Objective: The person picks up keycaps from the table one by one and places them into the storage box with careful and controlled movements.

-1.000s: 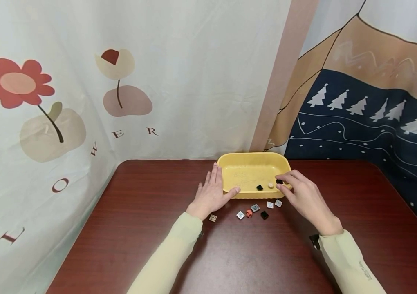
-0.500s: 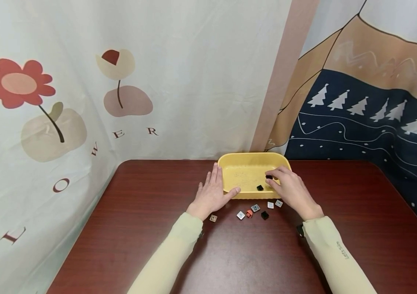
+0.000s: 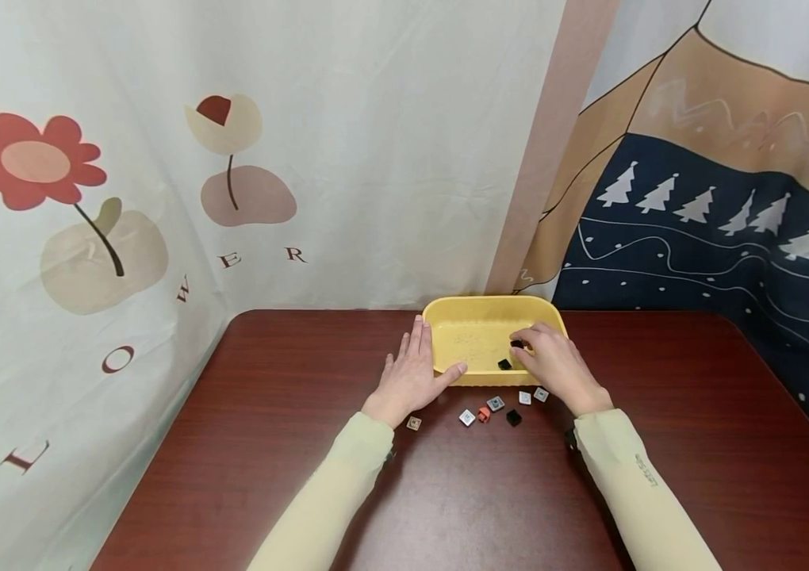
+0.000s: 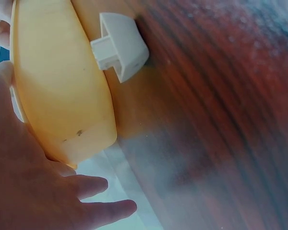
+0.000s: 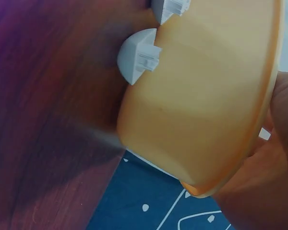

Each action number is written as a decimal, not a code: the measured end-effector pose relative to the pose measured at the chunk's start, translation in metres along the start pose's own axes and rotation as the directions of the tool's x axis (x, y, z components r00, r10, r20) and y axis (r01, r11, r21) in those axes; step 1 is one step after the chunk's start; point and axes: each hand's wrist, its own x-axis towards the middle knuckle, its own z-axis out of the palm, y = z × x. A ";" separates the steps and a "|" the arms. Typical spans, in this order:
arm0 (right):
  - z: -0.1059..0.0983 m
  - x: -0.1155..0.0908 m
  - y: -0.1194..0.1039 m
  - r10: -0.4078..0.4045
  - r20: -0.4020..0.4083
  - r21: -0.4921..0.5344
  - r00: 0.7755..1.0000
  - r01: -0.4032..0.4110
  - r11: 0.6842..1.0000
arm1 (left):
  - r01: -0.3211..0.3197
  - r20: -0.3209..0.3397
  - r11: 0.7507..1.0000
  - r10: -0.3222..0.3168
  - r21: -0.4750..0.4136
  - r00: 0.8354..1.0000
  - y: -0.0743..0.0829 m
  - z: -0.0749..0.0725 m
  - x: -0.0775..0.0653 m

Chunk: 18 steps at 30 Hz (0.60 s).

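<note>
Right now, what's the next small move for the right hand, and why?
Probably set the small black plastic keycap down in the yellow rectangular plastic tray: the right hand pinches it within the tray's rim, near another black keycap lying inside, and the left hand rests at the tray's left edge.

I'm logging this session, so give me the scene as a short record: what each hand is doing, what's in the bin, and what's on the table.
Left hand: fingers straight, against the left end of the yellow bin
Right hand: over the bin's right side, pinching a black cap
In bin: second black cap; the right hand may hide others
On table, left to right: tan cap, white cap, red cap, grey cap, third black cap, two pale caps
</note>
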 end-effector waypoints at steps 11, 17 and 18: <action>0.001 -0.007 0.004 -0.016 -0.088 -0.027 0.996 0.014 1.000 | 0.001 0.001 1.000 -0.001 0.000 1.000 0.001 -0.001 -0.001; -0.005 -0.023 0.004 -0.038 -0.197 -0.008 0.980 0.038 0.999 | -0.001 0.001 1.000 0.001 -0.004 1.000 0.001 -0.003 -0.002; -0.006 -0.026 0.005 -0.038 -0.208 -0.005 0.977 0.037 0.999 | -0.002 0.002 1.000 0.002 -0.005 1.000 0.001 -0.003 -0.002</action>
